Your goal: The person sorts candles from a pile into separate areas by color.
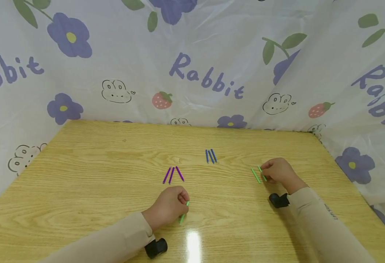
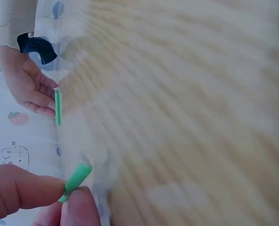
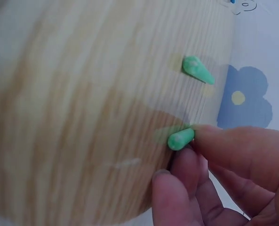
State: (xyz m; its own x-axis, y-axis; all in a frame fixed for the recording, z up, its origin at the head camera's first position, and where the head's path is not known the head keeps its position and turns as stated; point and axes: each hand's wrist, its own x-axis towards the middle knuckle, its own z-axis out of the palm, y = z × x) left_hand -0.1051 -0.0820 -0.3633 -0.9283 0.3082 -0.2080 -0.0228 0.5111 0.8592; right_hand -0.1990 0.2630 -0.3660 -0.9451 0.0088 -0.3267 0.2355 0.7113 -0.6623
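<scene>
Near the table's front, my left hand (image 1: 167, 205) pinches a slim green crayon (image 2: 78, 176) between thumb and finger, one end sticking out past the fingertips. Over on the right, my right hand (image 1: 280, 174) has thumb and fingers around a second green crayon (image 3: 181, 139) at the tabletop. Just left of it in the head view lies another green crayon (image 1: 255, 175), apart from the fingers. Several purple and blue crayons lie untouched: the purple crayons (image 1: 171, 175) beyond my left hand, the blue crayons (image 1: 211, 156) farther back.
The wood-grain table (image 1: 97, 175) bears all the crayons. A white curtain (image 1: 139, 65) with printed flowers and rabbits hangs behind and along its sides. Black curved pieces (image 1: 279, 200) project beneath both sleeves at the wrists.
</scene>
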